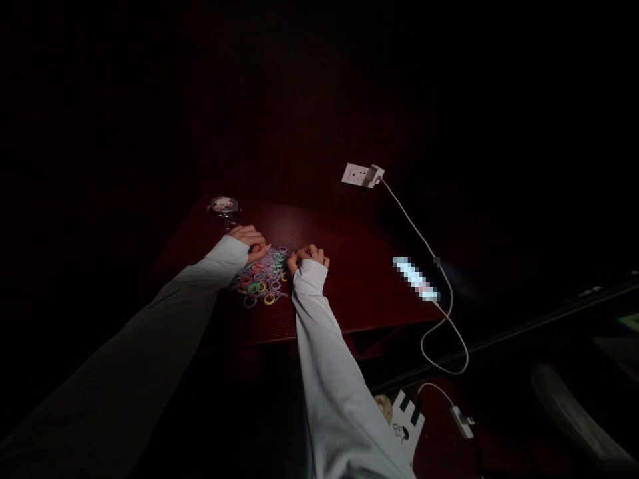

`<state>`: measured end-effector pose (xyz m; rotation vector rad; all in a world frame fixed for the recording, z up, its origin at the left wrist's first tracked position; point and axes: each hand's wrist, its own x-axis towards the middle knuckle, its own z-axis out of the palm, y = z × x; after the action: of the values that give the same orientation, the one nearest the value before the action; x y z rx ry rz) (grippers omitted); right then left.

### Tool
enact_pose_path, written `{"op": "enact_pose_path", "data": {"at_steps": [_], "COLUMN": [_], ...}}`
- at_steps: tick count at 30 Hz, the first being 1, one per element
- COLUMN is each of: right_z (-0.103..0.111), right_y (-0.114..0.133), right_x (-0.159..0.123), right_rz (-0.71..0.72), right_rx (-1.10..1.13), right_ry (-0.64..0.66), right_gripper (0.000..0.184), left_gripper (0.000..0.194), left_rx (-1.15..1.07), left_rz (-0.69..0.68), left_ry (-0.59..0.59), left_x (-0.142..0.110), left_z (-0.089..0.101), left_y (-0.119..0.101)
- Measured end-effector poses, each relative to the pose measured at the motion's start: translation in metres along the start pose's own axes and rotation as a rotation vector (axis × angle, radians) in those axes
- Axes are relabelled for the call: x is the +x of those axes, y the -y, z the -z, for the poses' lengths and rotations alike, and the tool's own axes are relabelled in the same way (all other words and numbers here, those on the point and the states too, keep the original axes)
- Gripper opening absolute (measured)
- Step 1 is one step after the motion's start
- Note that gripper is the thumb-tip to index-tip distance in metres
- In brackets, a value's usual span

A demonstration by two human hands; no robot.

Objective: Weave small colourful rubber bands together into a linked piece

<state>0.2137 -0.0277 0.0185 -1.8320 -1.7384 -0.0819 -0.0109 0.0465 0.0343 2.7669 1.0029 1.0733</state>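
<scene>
A loose pile of small coloured hair ties (259, 276), in pink, purple, green and yellow, lies on the dark red table (364, 286). At the pile's upper left is my left hand (249, 241), its fingers curled in and pressed together by the ties. My right hand (310, 255) rests at the pile's right edge with bent fingers, partly covered by its light sleeve. Anything inside either hand is too small and dark to make out. Behind my left hand stands a round clear container (224, 205) with a dark-rimmed lid.
A lit phone (417, 279) lies at the table's right side, with a white charging cable (409, 216) running to a charger (375, 175) in the wall socket (355, 174). Lower right are a white printed card or box (407, 426) and a small white adapter (462, 422). The surroundings are very dark.
</scene>
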Motion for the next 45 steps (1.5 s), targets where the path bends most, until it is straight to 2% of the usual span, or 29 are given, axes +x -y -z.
{"op": "enact_pose_path", "data": {"at_steps": [5, 8, 11, 15, 20, 24, 27, 29, 33, 38, 45], "right_z": [0.003, 0.004, 0.002, 0.002, 0.006, 0.007, 0.006, 0.005, 0.002, -0.003, 0.000], "right_y": [0.004, 0.006, 0.007, 0.008, 0.007, 0.007, 0.006, 0.004, 0.001, 0.002, 0.003], "right_x": [-0.013, -0.021, -0.028, -0.034, -0.039, -0.044, -0.046, -0.047, -0.046, -0.041, -0.043], "right_rz": [0.073, 0.171, 0.220, 0.171, 0.126, 0.115, 0.083, 0.086, 0.073, 0.034, 0.046], "right_rx": [0.081, 0.172, 0.261, 0.326, 0.299, 0.274, 0.236, 0.241, 0.239, 0.234, 0.316], "right_ry": [0.044, 0.080, 0.122, 0.155, 0.166, 0.166, 0.155, 0.121, 0.134, 0.144, 0.093], "right_gripper": [0.017, 0.020, 0.023, 0.024, 0.029, 0.034, 0.030, 0.025, 0.026, 0.023, 0.021], "left_gripper": [0.030, 0.028, 0.028, 0.033, 0.036, 0.035, 0.028, 0.024, 0.027, 0.037, 0.034], "left_rx": [0.146, 0.144, 0.161, 0.136, 0.144, 0.166, 0.165, 0.143, 0.113, 0.135, 0.129], "left_rz": [0.107, 0.117, 0.158, 0.111, 0.032, -0.006, 0.017, -0.014, -0.058, 0.013, 0.053], "left_ry": [-0.024, 0.034, 0.043, 0.081, 0.021, -0.001, 0.033, 0.069, 0.057, -0.038, 0.014], "left_x": [-0.024, -0.037, -0.043, -0.044, -0.042, -0.042, -0.042, -0.041, -0.044, -0.048, -0.046], "left_z": [0.003, 0.000, -0.006, -0.019, -0.033, -0.034, -0.032, -0.032, -0.036, -0.041, -0.037], "left_y": [-0.012, -0.020, -0.031, -0.040, -0.038, -0.038, -0.038, -0.035, -0.027, -0.027, -0.029]}}
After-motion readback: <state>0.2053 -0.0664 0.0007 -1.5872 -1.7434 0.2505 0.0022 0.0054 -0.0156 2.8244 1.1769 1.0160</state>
